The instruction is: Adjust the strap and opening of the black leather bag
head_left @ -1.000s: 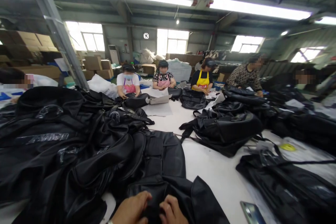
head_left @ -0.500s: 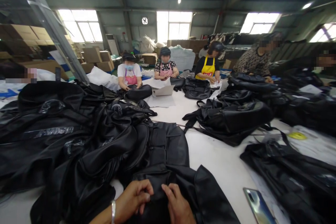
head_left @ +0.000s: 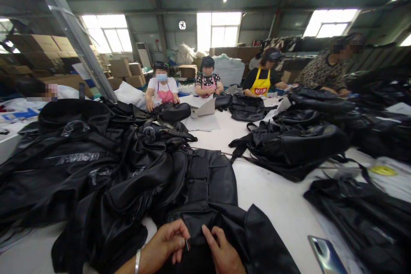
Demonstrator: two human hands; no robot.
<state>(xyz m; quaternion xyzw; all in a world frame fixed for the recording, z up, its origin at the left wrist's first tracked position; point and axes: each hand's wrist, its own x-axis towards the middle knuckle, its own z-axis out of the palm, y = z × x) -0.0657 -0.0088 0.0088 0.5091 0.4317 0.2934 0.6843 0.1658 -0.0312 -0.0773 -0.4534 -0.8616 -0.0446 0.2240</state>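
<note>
A black leather-like bag [head_left: 208, 180] lies in front of me, its near part under both hands. My left hand [head_left: 170, 242], with a silver bangle at the wrist, is closed in a pinch on a small dark, shiny piece [head_left: 187, 245] just above the bag. What exactly that piece is, I cannot make out. On the bag's right side rests my right hand [head_left: 223, 248], index finger stretched out and the fingers apart, with nothing visible in them. A wide black flap [head_left: 266, 239] spreads to the right of this hand.
Black bags are heaped at the left [head_left: 73, 180], with more bags [head_left: 295, 150] across the white table [head_left: 257, 188]. A phone [head_left: 326, 254] lies at right, below a yellow roll [head_left: 383, 171]. Co-workers sit and stand along the far side, near a white paper sheet [head_left: 202, 126].
The view has swung slightly left, so everything sits further right. A small shiny piece now shows in my left hand's pinch. A co-worker's arm has moved out to the side.
</note>
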